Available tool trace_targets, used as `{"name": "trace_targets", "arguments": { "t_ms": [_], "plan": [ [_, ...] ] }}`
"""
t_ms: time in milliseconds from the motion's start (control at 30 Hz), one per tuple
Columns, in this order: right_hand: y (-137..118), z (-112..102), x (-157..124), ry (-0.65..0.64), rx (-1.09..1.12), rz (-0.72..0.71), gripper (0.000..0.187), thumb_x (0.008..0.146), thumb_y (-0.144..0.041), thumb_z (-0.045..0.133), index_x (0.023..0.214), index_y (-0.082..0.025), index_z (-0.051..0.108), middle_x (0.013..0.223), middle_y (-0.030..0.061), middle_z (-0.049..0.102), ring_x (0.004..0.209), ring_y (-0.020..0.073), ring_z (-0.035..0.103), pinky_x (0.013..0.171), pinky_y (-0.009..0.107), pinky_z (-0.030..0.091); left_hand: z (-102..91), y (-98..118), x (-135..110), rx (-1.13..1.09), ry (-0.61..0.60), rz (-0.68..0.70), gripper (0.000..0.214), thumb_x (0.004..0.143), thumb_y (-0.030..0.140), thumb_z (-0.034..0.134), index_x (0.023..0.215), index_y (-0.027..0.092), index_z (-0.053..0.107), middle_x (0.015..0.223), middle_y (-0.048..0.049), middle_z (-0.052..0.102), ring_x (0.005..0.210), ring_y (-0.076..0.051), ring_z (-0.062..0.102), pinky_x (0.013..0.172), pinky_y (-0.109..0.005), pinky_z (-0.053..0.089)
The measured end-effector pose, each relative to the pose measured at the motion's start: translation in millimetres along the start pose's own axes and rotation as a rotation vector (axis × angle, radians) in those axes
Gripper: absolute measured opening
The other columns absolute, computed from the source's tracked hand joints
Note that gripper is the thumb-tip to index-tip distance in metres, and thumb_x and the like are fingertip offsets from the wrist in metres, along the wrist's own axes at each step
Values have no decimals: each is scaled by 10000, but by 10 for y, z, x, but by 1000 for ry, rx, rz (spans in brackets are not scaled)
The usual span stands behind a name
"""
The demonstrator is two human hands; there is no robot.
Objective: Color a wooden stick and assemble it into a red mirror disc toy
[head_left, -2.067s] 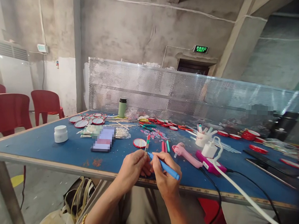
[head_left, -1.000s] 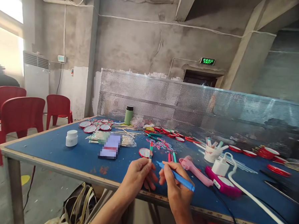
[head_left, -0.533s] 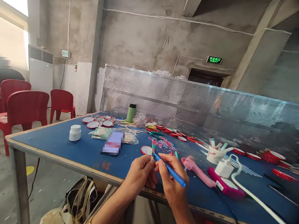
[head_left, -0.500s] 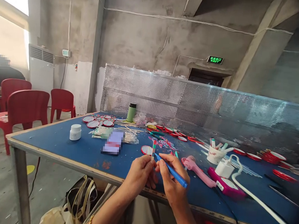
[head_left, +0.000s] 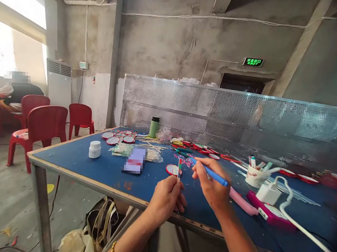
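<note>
1. Pinching a thin flat stick striped red, green and white (head_left: 179,168) between thumb and curled fingers, our left hand (head_left: 167,196) holds it upright above the near edge of the blue-topped metal-framed table (head_left: 78,162).
2. Our right hand (head_left: 214,187) is closed around a blue plastic pen (head_left: 215,176), with thumb and forefinger gripping the barrel. The tip points up and to the left, near the stick but apart from it.
3. Just behind the stick, and partly covered by it, lies a round red-rimmed white disc (head_left: 171,169).
4. A pink plastic handled tool (head_left: 243,204) lies on the table behind our right hand, which hides its front end.
5. Beside the tool are a white square charger plug (head_left: 267,194) and a flat magenta device (head_left: 271,216). A thick white cable (head_left: 315,241) runs off to the right.
6. Further back we see a white paper cup holding markers (head_left: 254,177), a small white lidded jar (head_left: 94,149) and a green cylindrical bottle with a black cap (head_left: 154,127).
7. A perforated grey metal screen (head_left: 228,114) closes the far side of the table, and red plastic chairs (head_left: 47,125) stand to its left.
</note>
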State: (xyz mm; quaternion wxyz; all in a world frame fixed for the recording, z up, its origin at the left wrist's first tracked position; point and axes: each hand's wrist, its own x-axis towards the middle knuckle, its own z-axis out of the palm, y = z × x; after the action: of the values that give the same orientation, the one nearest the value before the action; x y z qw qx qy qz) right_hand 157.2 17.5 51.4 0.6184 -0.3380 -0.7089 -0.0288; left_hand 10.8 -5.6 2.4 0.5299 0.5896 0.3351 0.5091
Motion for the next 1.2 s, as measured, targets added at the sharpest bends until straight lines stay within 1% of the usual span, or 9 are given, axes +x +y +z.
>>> {"name": "trace_targets", "arguments": {
  "t_ms": [133, 300, 433, 533, 667, 733, 833, 900, 1200],
  "plan": [
    [46, -21, -42, -101, 42, 38, 159, 943, -309, 594, 860, -195, 668, 632, -25, 657, 463, 116, 618, 482, 237, 501, -8, 8, -13, 27, -11, 16, 257, 907, 435, 437, 847, 193, 503, 589, 2, 641, 420, -87, 566, 413, -162, 377],
    [-56, 6, -125, -101, 140, 128, 165, 938, -299, 576, 841, -197, 662, 624, -32, 644, 451, 113, 605, 452, 227, 478, -7, 18, -8, 45, -24, 6, 274, 903, 446, 437, 861, 185, 510, 628, -16, 670, 419, -91, 576, 402, -162, 378],
    [-168, 47, -185, -159, 107, 70, 156, 946, -270, 555, 856, -198, 661, 654, -22, 649, 500, 116, 617, 492, 226, 493, -8, 25, 11, 71, -60, 14, 343, 893, 510, 456, 845, 176, 516, 691, -49, 703, 437, -98, 603, 389, -160, 380],
    [-189, 38, -244, -137, 48, 36, 144, 943, -254, 565, 840, -201, 650, 664, -20, 647, 528, 116, 621, 524, 225, 501, -13, 29, 13, 74, -65, 20, 361, 890, 526, 465, 830, 174, 514, 712, -61, 714, 458, -99, 617, 402, -157, 388],
    [-155, 0, -305, -72, 90, 99, 131, 958, -250, 554, 869, -207, 641, 663, -32, 638, 485, 103, 607, 488, 210, 492, -20, 27, -3, 53, -60, 12, 339, 887, 510, 477, 870, 174, 522, 700, -47, 709, 467, -99, 619, 417, -157, 390],
    [-156, -5, -324, -79, 69, 71, 134, 956, -238, 550, 863, -207, 642, 661, -33, 637, 477, 101, 599, 483, 208, 486, -24, 19, -14, 60, -54, 29, 342, 892, 515, 478, 857, 178, 523, 688, -40, 700, 474, -105, 624, 425, -163, 399],
    [-193, 6, -343, -118, -15, -50, 141, 935, -202, 549, 836, -204, 650, 658, -25, 641, 519, 110, 603, 520, 214, 482, -31, 3, -26, 87, -48, 72, 347, 906, 517, 472, 819, 185, 523, 635, -15, 663, 479, -115, 625, 438, -176, 416],
    [-223, 16, -350, -121, -44, -95, 140, 926, -180, 548, 837, -201, 654, 661, -23, 646, 542, 114, 610, 539, 215, 483, -33, -5, -30, 99, -50, 86, 343, 919, 508, 461, 804, 190, 521, 619, -7, 650, 485, -119, 627, 447, -182, 422],
    [-226, 32, -353, -73, -82, -133, 141, 926, -162, 546, 845, -198, 655, 659, -26, 649, 533, 112, 611, 541, 213, 479, -17, -29, -41, 184, -22, 97, 303, 942, 445, 425, 779, 205, 512, 652, -22, 681, 512, -141, 648, 462, -204, 432]
  ]
}}
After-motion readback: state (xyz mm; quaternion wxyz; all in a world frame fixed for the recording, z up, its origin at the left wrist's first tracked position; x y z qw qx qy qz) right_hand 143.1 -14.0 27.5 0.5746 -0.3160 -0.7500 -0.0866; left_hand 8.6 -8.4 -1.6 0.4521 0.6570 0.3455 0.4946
